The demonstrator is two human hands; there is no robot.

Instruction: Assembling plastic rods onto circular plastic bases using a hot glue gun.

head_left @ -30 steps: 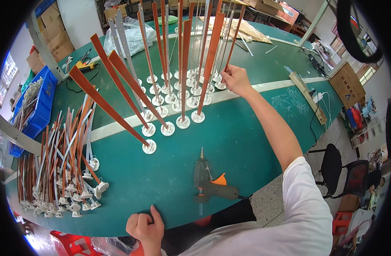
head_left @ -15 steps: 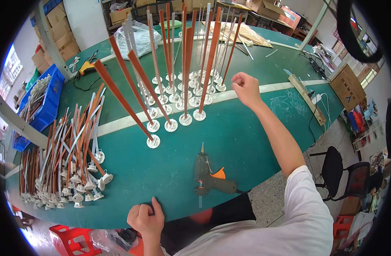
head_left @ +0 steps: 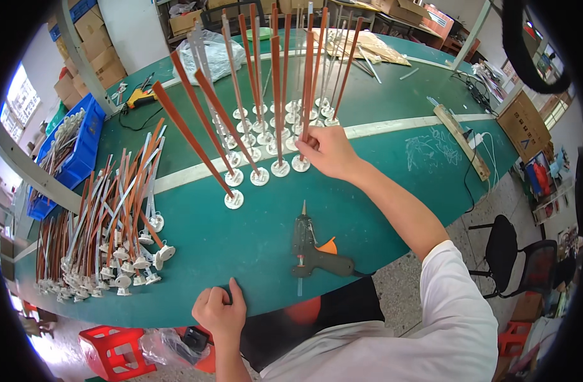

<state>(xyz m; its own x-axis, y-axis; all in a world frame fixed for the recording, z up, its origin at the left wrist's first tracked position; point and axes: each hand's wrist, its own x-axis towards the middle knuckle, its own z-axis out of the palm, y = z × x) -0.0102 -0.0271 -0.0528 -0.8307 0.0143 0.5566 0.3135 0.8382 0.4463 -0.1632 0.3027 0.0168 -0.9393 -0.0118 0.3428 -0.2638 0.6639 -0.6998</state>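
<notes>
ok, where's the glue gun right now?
In the head view the glue gun lies flat on the green table near its front edge, centre-right, between the right hand at the standing rods and the left hand.

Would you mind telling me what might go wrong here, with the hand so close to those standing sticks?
The right hand is at the front row of upright orange sticks on small white round bases; they stand packed together, so a nudge might topple several. Some sticks already lean, such as the nearest one. The glue gun lies close to the forearm, and its cord at the table edge could snag.
</notes>
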